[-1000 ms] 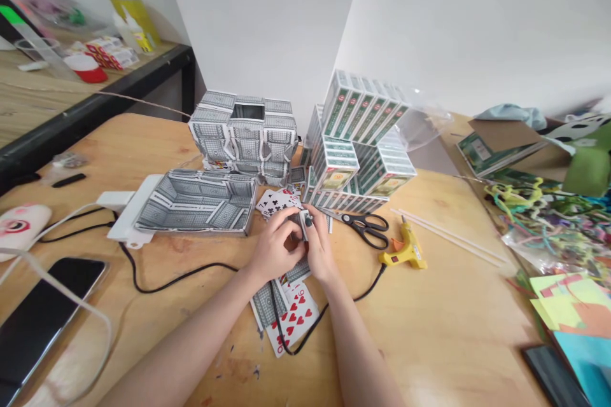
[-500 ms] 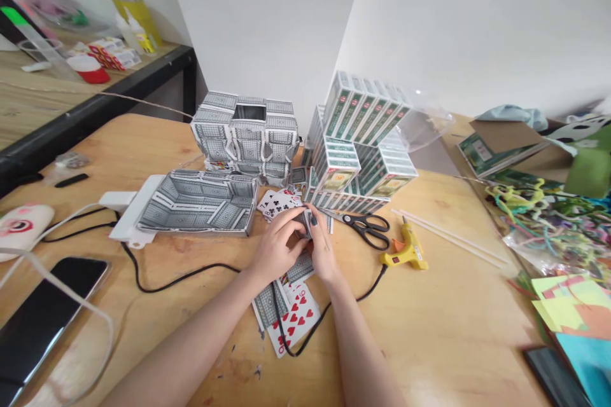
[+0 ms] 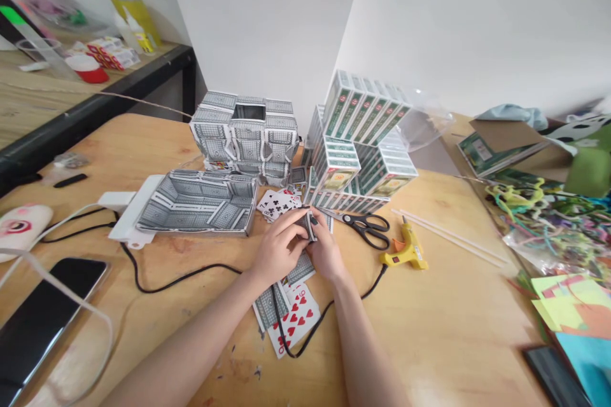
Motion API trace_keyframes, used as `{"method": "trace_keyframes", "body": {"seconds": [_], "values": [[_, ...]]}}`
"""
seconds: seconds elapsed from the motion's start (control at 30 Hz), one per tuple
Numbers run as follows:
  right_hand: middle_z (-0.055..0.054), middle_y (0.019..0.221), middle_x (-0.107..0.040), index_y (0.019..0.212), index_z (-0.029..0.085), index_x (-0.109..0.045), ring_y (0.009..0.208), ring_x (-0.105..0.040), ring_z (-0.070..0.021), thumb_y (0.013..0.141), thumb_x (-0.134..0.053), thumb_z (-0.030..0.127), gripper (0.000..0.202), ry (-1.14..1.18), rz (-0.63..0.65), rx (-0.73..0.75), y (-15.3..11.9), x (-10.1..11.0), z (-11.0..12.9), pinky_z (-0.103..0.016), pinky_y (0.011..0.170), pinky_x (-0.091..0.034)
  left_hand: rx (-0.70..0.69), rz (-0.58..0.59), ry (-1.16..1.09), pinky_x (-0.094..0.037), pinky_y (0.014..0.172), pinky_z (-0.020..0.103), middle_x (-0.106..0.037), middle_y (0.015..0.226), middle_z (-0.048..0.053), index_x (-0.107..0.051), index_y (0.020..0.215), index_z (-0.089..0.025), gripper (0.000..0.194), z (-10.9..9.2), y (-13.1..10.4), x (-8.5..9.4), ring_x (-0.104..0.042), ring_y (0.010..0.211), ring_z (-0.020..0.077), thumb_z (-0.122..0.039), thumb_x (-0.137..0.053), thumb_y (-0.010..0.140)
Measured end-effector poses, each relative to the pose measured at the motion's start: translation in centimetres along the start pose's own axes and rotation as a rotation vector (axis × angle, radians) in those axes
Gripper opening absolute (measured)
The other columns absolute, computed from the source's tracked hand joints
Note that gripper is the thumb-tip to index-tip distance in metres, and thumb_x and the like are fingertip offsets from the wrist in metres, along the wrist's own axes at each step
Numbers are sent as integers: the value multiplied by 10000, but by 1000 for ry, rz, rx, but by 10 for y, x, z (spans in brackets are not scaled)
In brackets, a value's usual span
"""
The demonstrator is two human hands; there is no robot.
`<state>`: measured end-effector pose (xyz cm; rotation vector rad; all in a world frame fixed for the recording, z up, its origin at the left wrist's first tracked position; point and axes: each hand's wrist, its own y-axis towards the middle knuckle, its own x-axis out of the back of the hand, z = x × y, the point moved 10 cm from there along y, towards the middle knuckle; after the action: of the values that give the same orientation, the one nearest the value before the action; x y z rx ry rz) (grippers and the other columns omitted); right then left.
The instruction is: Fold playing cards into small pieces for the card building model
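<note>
Between my two hands is a small folded playing card (image 3: 308, 226) with a grey patterned back. My left hand (image 3: 279, 248) grips its left side, fingers curved over the top. The thumb and fingers of my right hand (image 3: 326, 250) pinch the right side. Under my wrists lie more cards, one a nine or ten of hearts (image 3: 296, 319), with a black cable across them. Fanned black-suit cards (image 3: 277, 202) lie just behind my left hand. Black-handled scissors (image 3: 367, 226) and a yellow glue gun (image 3: 405, 251) rest to the right.
An open tray made of cards (image 3: 200, 203) stands at left, a larger card structure (image 3: 245, 133) behind it. Stacked card boxes (image 3: 358, 159) stand at the back. A phone (image 3: 48, 311) and cables lie left; pipe cleaners (image 3: 558, 222) and coloured paper (image 3: 573, 318) lie right.
My right hand has shifted slightly right and turned, and the folded card between my hands has tilted, showing more of its patterned back. My left hand has barely moved.
</note>
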<state>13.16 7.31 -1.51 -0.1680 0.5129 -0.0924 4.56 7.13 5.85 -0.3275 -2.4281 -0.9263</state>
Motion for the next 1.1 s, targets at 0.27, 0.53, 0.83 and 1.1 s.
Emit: {"method": "trace_keyframes", "body": {"seconds": [0.27,0.53,0.83,1.1], "values": [[30,813,-617,923,258,-572,654,-551,-113,704,-629,242,228,271,56,-151,-3,-8,-4,-215,550,-446,9,5,-54,-410,995,415,-539,1246,86,-546,762,-186,107,-3,0,2,-459,1200,209,-83,-519,756],[33,815,-600,925,264,-540,647,-546,-119,677,-630,242,265,23,-16,50,-1,-1,14,-221,533,-419,5,1,-99,-406,1010,409,-528,1265,68,-553,747,-190,110,-4,-1,2,-471,1193,204,-88,-515,763],[-50,1041,-615,1090,229,-537,944,-567,-199,656,-694,286,465,-191,-162,267,-1,16,32,-349,845,-451,145,39,-122,-389,1022,397,-478,1304,85,-581,831,-181,103,11,2,-2,-444,1214,200,-136,-495,797],[-74,1131,-580,1140,219,-526,1031,-542,-228,601,-747,240,583,-269,-183,345,-5,14,38,-399,933,-410,802,-37,-790,-536,711,352,-653,865,49,-566,869,-158,274,77,-20,-27,-630,792,182,-413,-483,812]]}}
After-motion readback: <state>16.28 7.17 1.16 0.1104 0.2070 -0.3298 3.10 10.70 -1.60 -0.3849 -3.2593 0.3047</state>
